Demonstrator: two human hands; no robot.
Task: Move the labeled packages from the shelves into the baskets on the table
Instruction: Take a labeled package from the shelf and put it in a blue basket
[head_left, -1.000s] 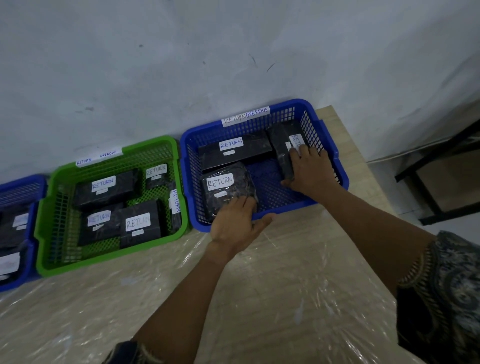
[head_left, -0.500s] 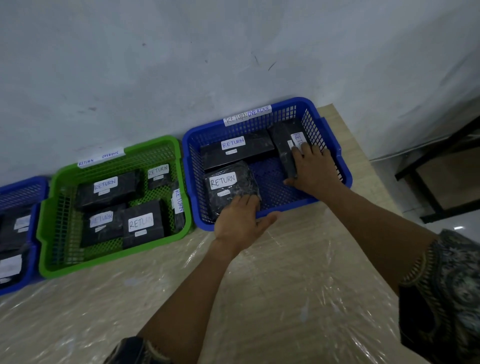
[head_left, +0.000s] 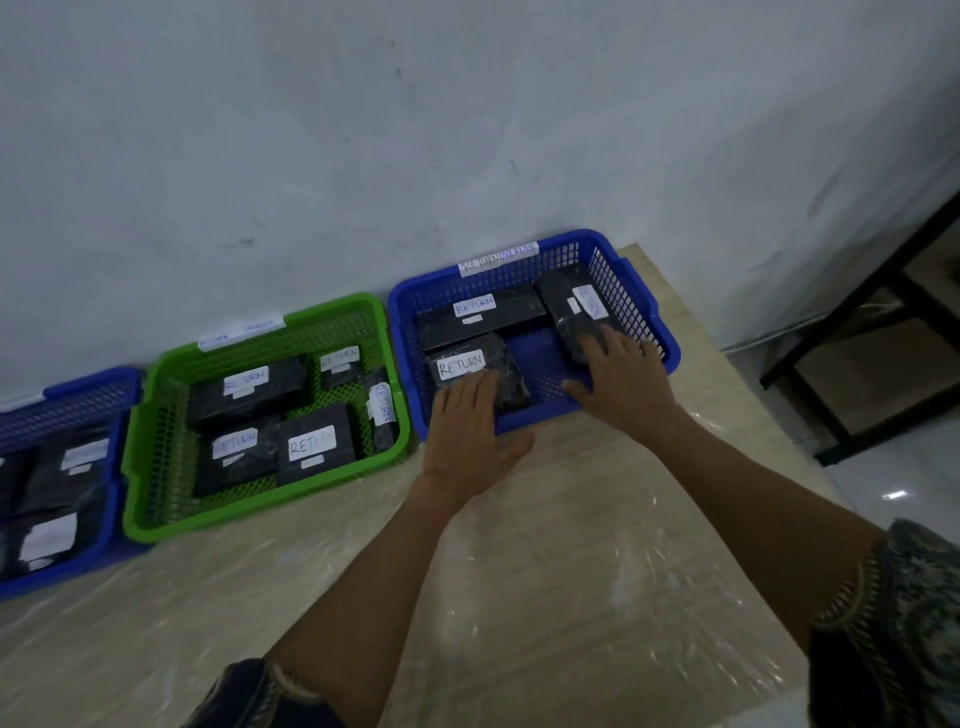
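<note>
A blue basket labelled RETURN OVERDUE stands at the table's far right against the wall. It holds three black wrapped packages with white RETURN labels: one along the back, one at the front left, one along the right side. My left hand lies flat over the basket's front rim, fingers resting on the front-left package and thumb outside the rim. My right hand has spread fingers touching the near end of the right-side package, without gripping it.
A green basket with several labelled black packages sits left of the blue one. Another blue basket with packages is at the far left. Plastic film covers the wooden table. A black metal shelf frame stands right of the table.
My right hand has slid back toward me along the right-side package, uncovering its label. My left hand has moved forward over the rim onto the front-left package.
</note>
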